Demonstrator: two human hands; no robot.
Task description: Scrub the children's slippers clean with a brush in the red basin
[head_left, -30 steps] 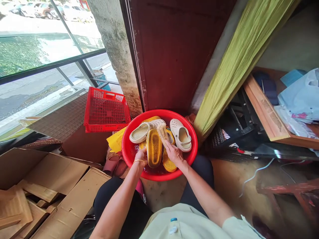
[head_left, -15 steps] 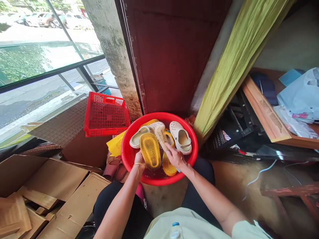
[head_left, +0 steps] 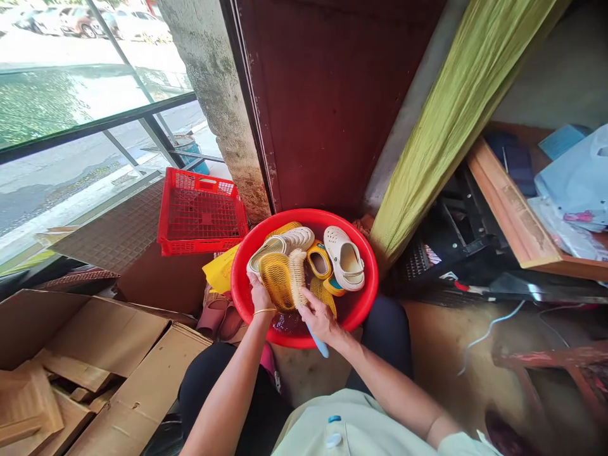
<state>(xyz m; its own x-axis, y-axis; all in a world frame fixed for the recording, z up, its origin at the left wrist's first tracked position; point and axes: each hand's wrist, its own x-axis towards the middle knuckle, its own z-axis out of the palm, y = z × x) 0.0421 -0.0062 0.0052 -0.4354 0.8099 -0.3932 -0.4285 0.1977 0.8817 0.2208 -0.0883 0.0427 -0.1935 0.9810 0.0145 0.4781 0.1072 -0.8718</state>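
Observation:
My left hand (head_left: 259, 295) grips a yellow slipper (head_left: 275, 282), its ridged sole turned up toward me. In my right hand (head_left: 320, 316) is a scrub brush (head_left: 297, 278) with pale bristles and a light blue handle; the bristles lie against the right edge of the sole. Both hands are over a red basin (head_left: 240, 310) with some dark water at the bottom. A white clog (head_left: 344, 256) rests in the basin's right side, and another white clog (head_left: 298, 238) lies behind the held slipper. Yellow footwear (head_left: 320, 261) sits between them, partly overlapped.
A red plastic crate (head_left: 204, 244) stands behind the basin to the left. Cardboard boxes (head_left: 156, 373) holding wood pieces are at the left. Pink shoes (head_left: 221, 320) lie beside the basin. To the right are a yellow-green curtain (head_left: 427, 139) and an open wooden drawer (head_left: 513, 202).
The brush has moved left and down onto the slipper's sole, and its blue handle now shows below my right hand. My left hand has shifted slightly left, tilting the slipper.

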